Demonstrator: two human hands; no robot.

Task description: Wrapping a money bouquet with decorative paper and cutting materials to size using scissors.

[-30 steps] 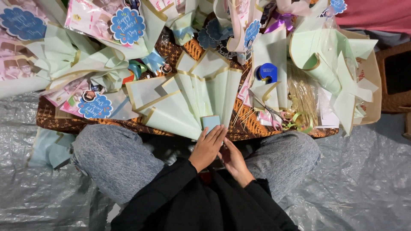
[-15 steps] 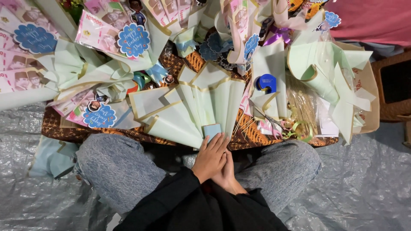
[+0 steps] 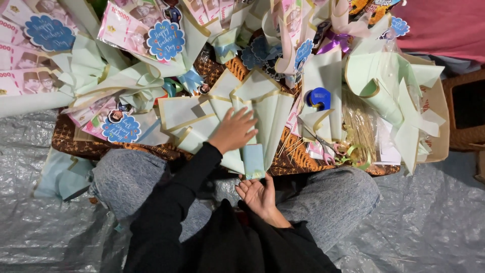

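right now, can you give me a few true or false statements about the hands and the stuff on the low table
1. The left hand lies flat on the pale green folded paper. True.
2. The right hand grips the scissors. False: it is palm up below the table edge, its fingers at a small pale blue folded piece.
3. A blue tape dispenser sits to the right of the folded paper. True.
4. The floor is bare wood. False: a crinkled grey plastic sheet covers it.
5. The scissors lie on the table, away from both hands. True.
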